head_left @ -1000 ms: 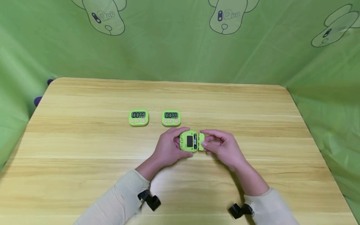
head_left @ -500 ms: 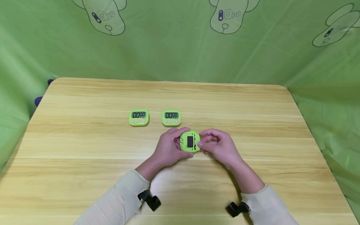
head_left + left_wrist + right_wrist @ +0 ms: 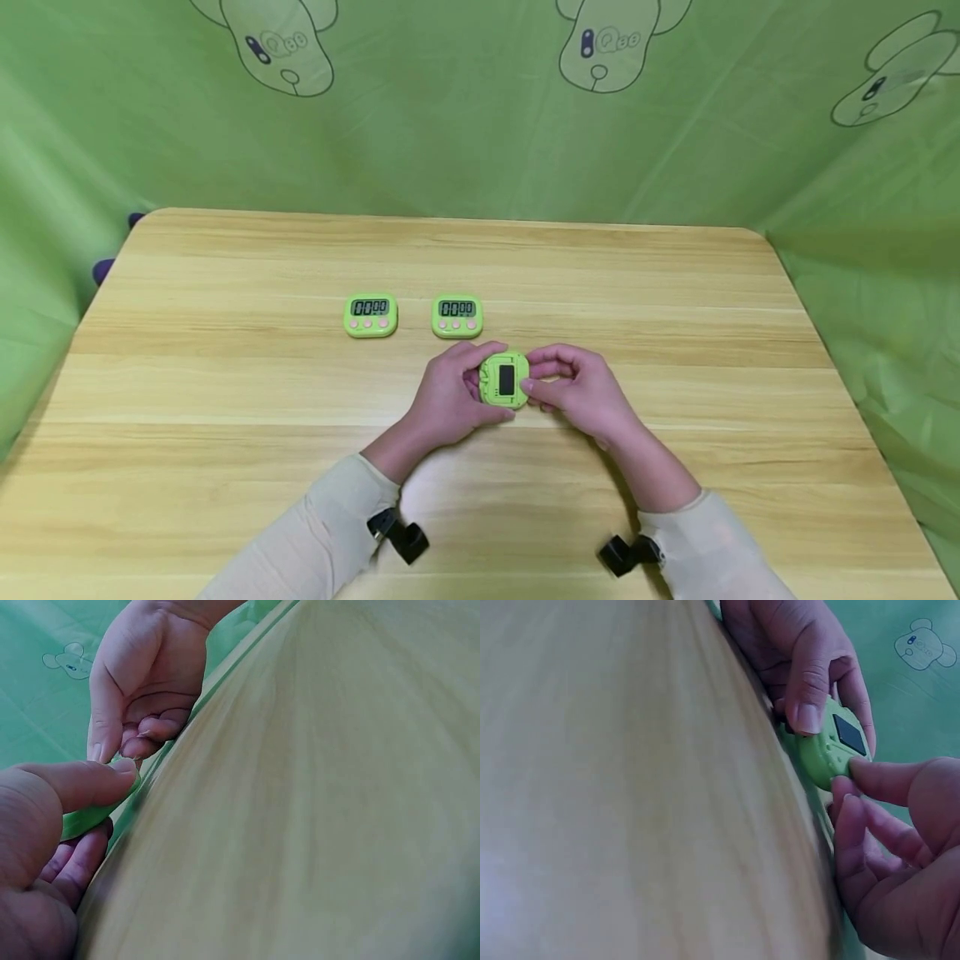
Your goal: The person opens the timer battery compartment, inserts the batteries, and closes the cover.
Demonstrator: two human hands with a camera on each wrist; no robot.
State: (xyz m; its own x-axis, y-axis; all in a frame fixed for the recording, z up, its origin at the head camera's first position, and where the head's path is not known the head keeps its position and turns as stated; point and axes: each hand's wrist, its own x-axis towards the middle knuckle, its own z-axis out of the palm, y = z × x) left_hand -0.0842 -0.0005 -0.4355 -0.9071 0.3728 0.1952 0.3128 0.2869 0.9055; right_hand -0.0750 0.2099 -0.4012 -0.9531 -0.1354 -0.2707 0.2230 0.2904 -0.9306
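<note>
In the head view my left hand (image 3: 450, 392) grips a lime-green digital timer (image 3: 492, 379) by its edges, thumb on the near side. The timer's back faces up and shows a dark rectangle. My right hand (image 3: 588, 392) pinches the battery cover (image 3: 522, 371) at the timer's right end, with the thumb on top. The cover sits against the body, and no battery shows. From the right wrist view, the right thumb and fingertips meet at the end of the timer (image 3: 825, 754). My left hand hides part of the timer (image 3: 86, 819) in the left wrist view.
Two more green timers, a left one (image 3: 371, 315) and a right one (image 3: 457, 316), lie face up beyond the hands, with zeros on their displays. Below is a wood-grain table (image 3: 225, 500). Green curtain (image 3: 480, 125) surrounds its back and sides.
My right hand has moved left, sliding the battery cover from beside the timer onto its end. The battery, visible earlier, is now covered. My left hand stays about where it was.
</note>
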